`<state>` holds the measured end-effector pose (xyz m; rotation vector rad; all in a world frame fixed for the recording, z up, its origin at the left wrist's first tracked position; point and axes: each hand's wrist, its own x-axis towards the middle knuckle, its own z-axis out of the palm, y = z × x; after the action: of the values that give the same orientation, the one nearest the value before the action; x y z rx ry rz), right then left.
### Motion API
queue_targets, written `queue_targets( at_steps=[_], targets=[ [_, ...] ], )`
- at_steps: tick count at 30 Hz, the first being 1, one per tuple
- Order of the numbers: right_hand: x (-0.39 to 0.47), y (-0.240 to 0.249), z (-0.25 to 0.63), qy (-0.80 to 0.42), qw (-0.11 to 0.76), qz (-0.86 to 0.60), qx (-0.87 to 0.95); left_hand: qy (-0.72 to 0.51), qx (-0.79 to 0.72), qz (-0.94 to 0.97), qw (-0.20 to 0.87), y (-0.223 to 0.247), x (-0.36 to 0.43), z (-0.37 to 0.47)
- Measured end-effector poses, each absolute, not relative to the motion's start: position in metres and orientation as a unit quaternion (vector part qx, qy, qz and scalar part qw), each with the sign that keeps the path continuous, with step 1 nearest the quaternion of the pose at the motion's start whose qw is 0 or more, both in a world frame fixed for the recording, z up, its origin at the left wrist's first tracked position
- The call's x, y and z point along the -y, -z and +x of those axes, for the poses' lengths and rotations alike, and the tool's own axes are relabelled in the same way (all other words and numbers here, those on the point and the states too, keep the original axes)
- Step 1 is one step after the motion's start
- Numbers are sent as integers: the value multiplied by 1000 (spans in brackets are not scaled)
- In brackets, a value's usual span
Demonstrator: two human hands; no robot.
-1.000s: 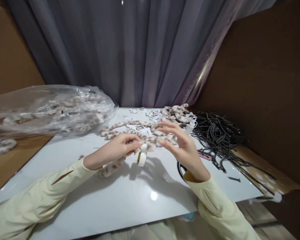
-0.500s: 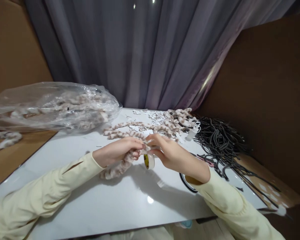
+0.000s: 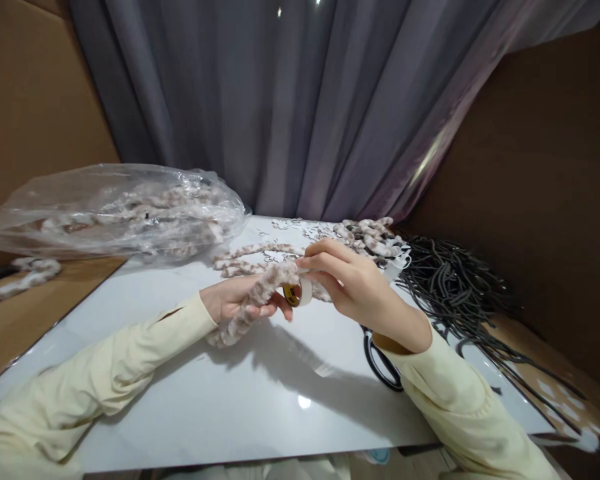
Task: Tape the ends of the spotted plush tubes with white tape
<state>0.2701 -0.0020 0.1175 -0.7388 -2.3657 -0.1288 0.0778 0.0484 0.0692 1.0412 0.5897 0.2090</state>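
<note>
A fluffy white-and-brown plush cord (image 3: 245, 313) lies across my left hand (image 3: 233, 297), whose fingers are partly curled beneath it, holding it. The cord's upper end rises between both hands. At that end, the thumb and fingertips of my right hand (image 3: 347, 277) are pinched together on the tip. A roll of white tape (image 3: 305, 293) with a yellow inner core is just below the right fingertips, between the hands; what holds it up is hidden. Black-handled scissors (image 3: 383, 363) lie partly under my right forearm.
More plush cords (image 3: 250, 267) and a heap of them (image 3: 367, 233) lie farther back. A clear plastic bag (image 3: 105, 207) of plush cords is at left. Black cords (image 3: 450, 287) pile up at right. Small loose pieces scatter near the grey curtain (image 3: 280, 120). Cardboard walls flank the white table (image 3: 230, 420).
My left hand has turned and loosened its fingers, so the cord lies across them. My right hand has lifted slightly with the cord's end. The tape roll is higher. The view has shifted a little.
</note>
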Motion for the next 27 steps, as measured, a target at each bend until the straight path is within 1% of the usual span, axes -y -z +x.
queue_targets(
  at_steps=[5, 11, 16, 21, 24, 27],
  targets=[
    [3, -115, 267, -32, 365, -296, 882, -138, -307, 570, 750, -69, -48, 80],
    [6, -114, 265, -83, 350, -308, 881, -221, -331, 622, 674, -77, -51, 75],
    [5, -113, 266, -158, 371, -349, 846, -246, -326, 679, 610, -79, -56, 71],
    [2, -106, 262, -184, 328, -351, 857, -271, -342, 781, 447, -88, -54, 71],
    [1, -102, 261, -222, 306, -378, 845, -277, -334, 807, 401, -96, -45, 71],
    [0, -101, 262, -321, 323, -410, 790, -293, -348, 806, 378, -101, -39, 72]
  ],
)
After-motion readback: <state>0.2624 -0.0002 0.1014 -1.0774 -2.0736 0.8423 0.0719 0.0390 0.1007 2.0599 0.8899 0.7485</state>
